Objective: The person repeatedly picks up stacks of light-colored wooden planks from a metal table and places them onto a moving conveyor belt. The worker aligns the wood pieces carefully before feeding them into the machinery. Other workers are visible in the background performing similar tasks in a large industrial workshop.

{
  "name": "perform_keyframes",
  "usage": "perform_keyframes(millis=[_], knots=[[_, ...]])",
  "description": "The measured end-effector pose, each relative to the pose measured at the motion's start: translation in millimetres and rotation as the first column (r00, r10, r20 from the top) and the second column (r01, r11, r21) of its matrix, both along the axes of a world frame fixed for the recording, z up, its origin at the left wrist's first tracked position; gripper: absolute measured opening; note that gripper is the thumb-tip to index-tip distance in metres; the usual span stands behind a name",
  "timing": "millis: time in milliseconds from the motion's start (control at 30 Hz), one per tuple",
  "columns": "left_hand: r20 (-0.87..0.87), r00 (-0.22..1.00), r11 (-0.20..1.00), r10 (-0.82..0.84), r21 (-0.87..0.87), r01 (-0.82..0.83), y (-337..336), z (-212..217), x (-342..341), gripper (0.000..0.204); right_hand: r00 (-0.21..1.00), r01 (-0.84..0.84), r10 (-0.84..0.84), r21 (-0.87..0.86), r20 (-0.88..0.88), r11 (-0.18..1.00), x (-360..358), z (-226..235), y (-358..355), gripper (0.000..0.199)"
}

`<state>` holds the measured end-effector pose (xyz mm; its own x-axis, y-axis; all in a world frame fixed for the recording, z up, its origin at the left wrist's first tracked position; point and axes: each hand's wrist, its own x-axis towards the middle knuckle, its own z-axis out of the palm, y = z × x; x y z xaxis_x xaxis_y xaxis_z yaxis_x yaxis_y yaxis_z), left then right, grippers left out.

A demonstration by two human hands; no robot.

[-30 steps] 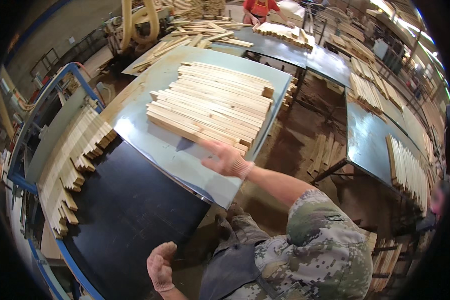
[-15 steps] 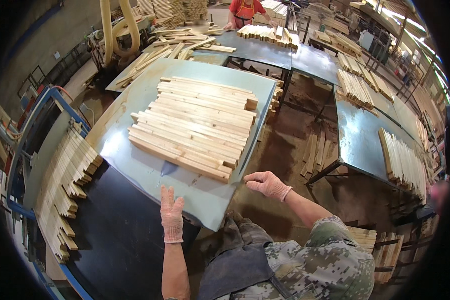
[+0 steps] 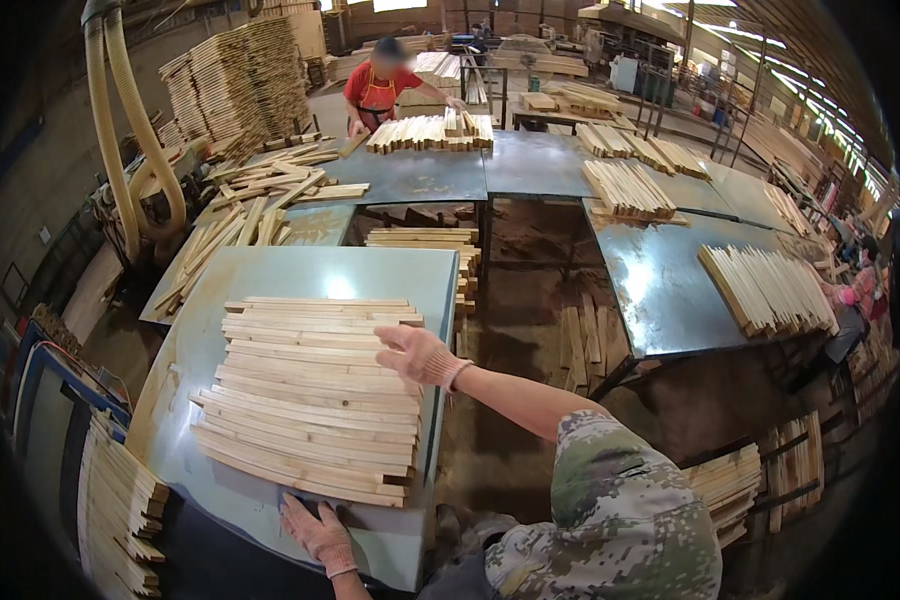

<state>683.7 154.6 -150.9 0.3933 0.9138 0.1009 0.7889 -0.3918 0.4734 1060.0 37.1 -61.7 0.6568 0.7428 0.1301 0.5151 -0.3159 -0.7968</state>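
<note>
A row of pale wooden strips point(image 3: 315, 400) lies side by side on a grey-topped table point(image 3: 300, 268), their ends uneven. My right hand point(image 3: 417, 357), in a light knitted glove, is over the right ends of the far strips with its fingers stretched out. Whether it touches the wood, I cannot tell. Near the closest strip, my gloved left hand point(image 3: 316, 532) rests low at the table's front part, fingers apart and holding nothing.
More strips point(image 3: 120, 500) lie at the lower left. Loose strips point(image 3: 270, 195) are heaped beyond my table. Another person point(image 3: 378, 90) in red stands at a far table point(image 3: 420, 178) with strips. Strip rows lie on the right table point(image 3: 660, 300). Thick hoses point(image 3: 120, 150) hang at the left.
My right hand has moved from beside the table's near right corner to the strips' far right ends. My left hand stays near the closest strip. The view has shifted, showing more of the room.
</note>
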Motion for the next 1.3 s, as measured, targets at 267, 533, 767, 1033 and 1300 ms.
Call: perform_keyframes(millis=[267, 533, 767, 1033, 1300], knots=[[-0.088, 0.996, 0.998, 0.005, 0.068, 0.001, -1.3, -0.8, 11.6, 0.085, 0.963, 0.104, 0.0, -0.372, 0.269, 0.922, 76.7, -0.7, 133.9, 0.07], [-0.108, 0.994, 0.993, -0.03, 0.112, 0.042, 4.3, -7.2, 9.3, 0.089, 0.989, 0.031, 0.061, -0.584, 0.137, 0.811, 104.4, -17.4, 198.9, 0.064], [-0.124, 0.992, 0.993, -0.035, 0.104, 0.048, 5.9, -11.6, 13.6, 0.089, 0.994, 0.076, -0.013, -0.574, 0.113, 0.815, 95.2, -4.4, 190.2, 0.067], [-0.049, 0.994, 0.984, -0.098, 0.144, 0.104, 15.6, 8.4, 15.4, 0.074, 0.95, 0.107, 0.024, -0.395, 0.312, 0.912, 116.4, -71.2, 215.6, 0.042], [-0.056, 0.998, 0.993, -0.024, 0.11, 0.031, 27.7, 18.0, -1.2, 0.074, 0.72, -0.031, 0.456, -0.633, 0.522, 0.774, 123.4, -41.0, 222.2, 0.028]])
